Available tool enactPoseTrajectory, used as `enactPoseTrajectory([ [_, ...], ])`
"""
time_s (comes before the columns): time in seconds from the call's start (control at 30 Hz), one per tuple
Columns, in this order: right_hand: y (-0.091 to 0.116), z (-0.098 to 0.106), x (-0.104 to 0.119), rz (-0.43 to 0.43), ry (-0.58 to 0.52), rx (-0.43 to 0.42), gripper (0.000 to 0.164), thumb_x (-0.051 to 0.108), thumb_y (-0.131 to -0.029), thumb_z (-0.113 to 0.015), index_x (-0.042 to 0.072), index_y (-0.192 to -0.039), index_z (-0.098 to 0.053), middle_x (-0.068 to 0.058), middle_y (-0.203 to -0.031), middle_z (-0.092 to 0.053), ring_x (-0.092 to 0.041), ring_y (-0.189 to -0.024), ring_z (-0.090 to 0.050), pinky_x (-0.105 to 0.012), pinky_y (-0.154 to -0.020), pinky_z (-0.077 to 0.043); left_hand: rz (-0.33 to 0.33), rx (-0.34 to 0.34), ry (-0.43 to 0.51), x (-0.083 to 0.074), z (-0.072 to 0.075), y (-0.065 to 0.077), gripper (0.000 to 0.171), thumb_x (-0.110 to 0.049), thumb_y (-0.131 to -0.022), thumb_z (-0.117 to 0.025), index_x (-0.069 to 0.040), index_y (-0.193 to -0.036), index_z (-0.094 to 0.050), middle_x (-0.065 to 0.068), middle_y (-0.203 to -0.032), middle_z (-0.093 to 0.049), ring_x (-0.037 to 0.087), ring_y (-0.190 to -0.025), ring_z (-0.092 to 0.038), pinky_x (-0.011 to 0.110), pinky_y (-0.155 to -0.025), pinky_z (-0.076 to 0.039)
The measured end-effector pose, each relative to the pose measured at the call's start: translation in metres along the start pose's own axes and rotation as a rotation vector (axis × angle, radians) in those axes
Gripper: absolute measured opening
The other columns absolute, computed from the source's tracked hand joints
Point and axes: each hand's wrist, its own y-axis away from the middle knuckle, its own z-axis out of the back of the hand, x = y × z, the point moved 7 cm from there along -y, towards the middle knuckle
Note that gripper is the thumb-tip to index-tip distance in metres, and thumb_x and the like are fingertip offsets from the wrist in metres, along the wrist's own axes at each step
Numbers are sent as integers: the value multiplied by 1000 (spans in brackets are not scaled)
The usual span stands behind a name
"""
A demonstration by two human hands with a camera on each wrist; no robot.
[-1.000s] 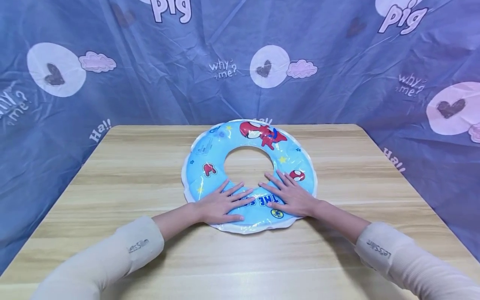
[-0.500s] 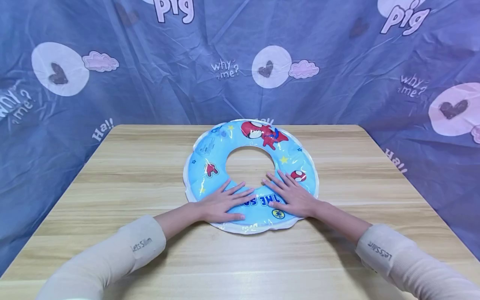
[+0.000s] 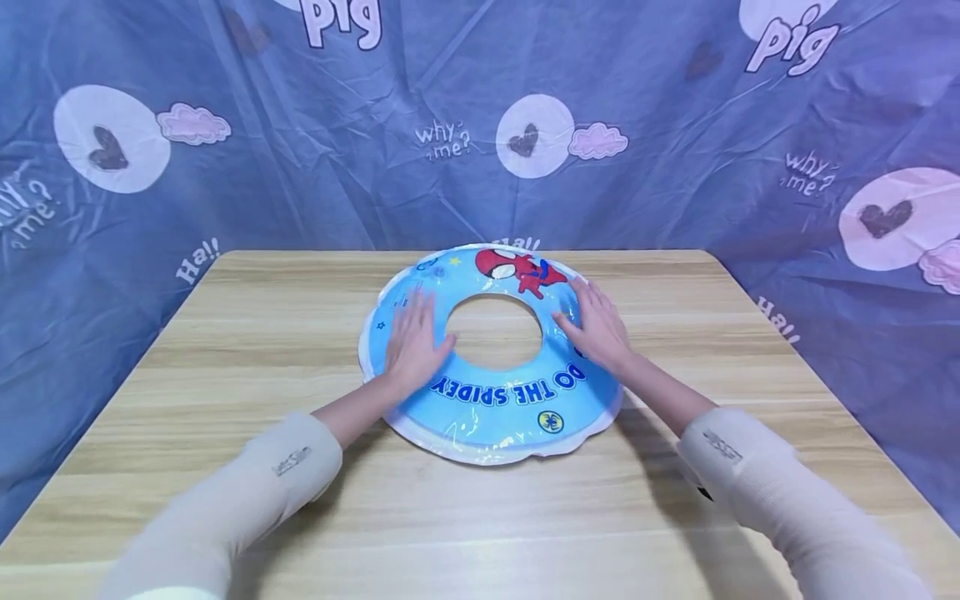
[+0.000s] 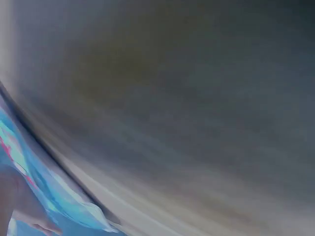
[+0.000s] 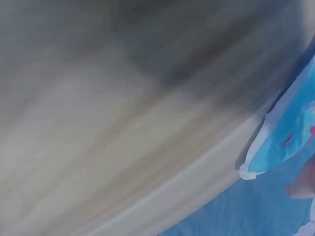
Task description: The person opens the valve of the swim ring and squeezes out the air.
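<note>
Spidey swim ring [image 3: 491, 421] lying flat on the tabletop [image 3: 480, 525], toward the far edge. Left hand [image 3: 416, 343] and right hand [image 3: 600, 330] – fingers extended, grasping nothing – are over its left and right sides; contact is unclear. Even, flat-palmed pressure on both sides should limit skidding.

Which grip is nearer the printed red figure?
Right. The right grip is close beside the red figure; the left grip is farther, at the left side of the swim ring.

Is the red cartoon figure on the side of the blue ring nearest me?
No, the red figure is on the far side of the blue ring, opposite the lettering.
</note>
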Motion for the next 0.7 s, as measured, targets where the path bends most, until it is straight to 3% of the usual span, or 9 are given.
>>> enactPoseTrajectory([
  [0.07,-8,-9,-7,-58,76,41,75,48,-91,-46,2,-144,-21,-23,-147,-18,-41,-134,-11,-54,-105,-9,110,13,-82,16,-3,-8,77,-46,-91,-47,1,-145,-17,21,-150,-9,33,-137,-2,47,-108,-1],
  [0.17,-13,-26,-19,-146,153,120,82,57,-90,-38,6,-147,-12,-22,-150,-7,-46,-133,-4,-58,-104,-4,193,81,-156,32,-14,-14,85,-56,-90,-41,-1,-147,-9,20,-151,0,35,-136,6,50,-106,5],
  [0.33,-12,-47,-30,-208,188,199,86,63,-89,-32,10,-148,-1,-21,-150,4,-49,-131,6,-63,-100,2,233,187,-218,43,-33,-14,91,-65,-88,-32,-4,-147,1,18,-150,9,38,-133,16,53,-102,12],
  [0.5,-10,-55,-33,-226,196,231,86,66,-88,-27,11,-148,1,-19,-150,9,-48,-130,12,-63,-99,8,259,202,-232,46,-37,-14,92,-69,-86,-29,-6,-147,0,16,-150,11,39,-132,18,57,-99,16],
  [0.7,-11,-59,-34,-248,195,291,86,68,-87,-23,12,-148,2,-19,-150,10,-48,-129,17,-62,-98,12,278,272,-229,48,-40,-14,92,-71,-86,-22,-6,-147,3,16,-150,14,39,-132,19,59,-99,14],
])
